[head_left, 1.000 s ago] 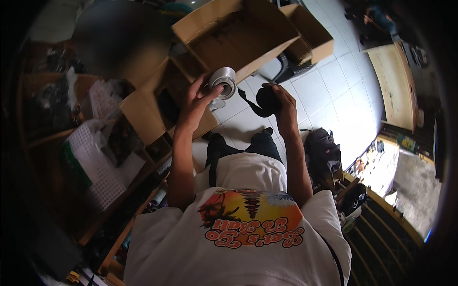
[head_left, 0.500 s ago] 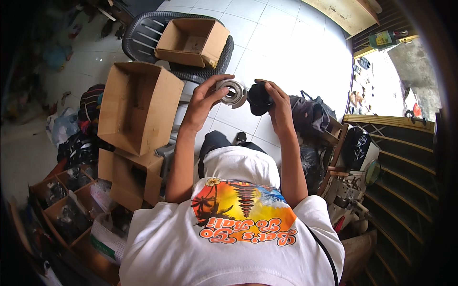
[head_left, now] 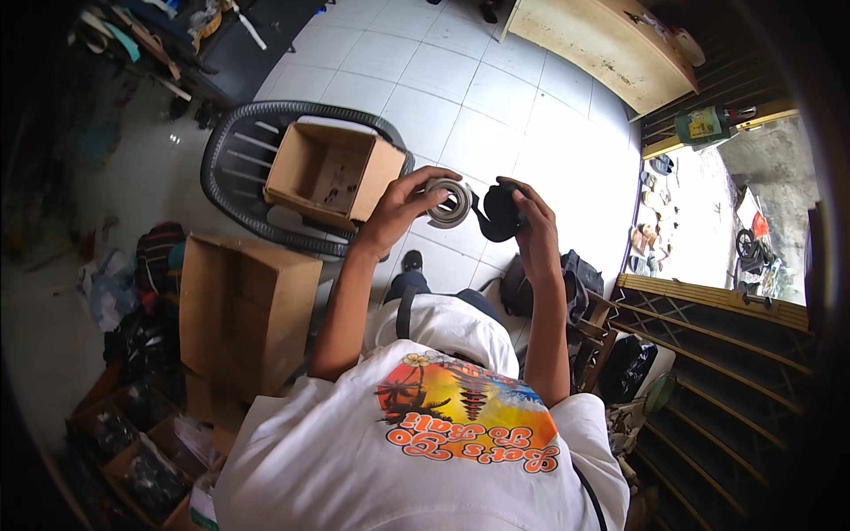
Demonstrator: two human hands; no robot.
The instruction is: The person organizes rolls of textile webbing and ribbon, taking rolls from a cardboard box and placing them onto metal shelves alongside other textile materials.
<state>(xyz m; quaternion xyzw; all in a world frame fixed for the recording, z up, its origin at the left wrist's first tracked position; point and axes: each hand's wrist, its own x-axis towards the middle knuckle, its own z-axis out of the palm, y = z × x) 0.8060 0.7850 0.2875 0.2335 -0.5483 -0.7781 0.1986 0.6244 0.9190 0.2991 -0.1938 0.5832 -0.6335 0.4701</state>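
Note:
My left hand (head_left: 397, 211) grips a grey, ring-shaped roll of what looks like strap or tape (head_left: 459, 211), its open centre facing up and a thumb laid on its rim. Close beside it, my right hand (head_left: 537, 228) is wrapped round the edge of a bulky black roll (head_left: 505, 215). A short dark strip juts from the black roll toward the grey one; whether it joins them I cannot tell. Both rolls are held up over the tiled floor in front of me.
A cardboard box (head_left: 376, 184) sits on a dark plastic chair (head_left: 215, 168) ahead to the left. Nearer stands a taller open carton (head_left: 285, 310). At the right are dark bags (head_left: 580, 274) and a folding metal gate (head_left: 708, 380); a wooden table (head_left: 593, 53) is far ahead.
Both hands and their rolls have shifted slightly to the right and lower in view. A dark strip now shows between the rolls. The view has tilted, showing more of the far floor.

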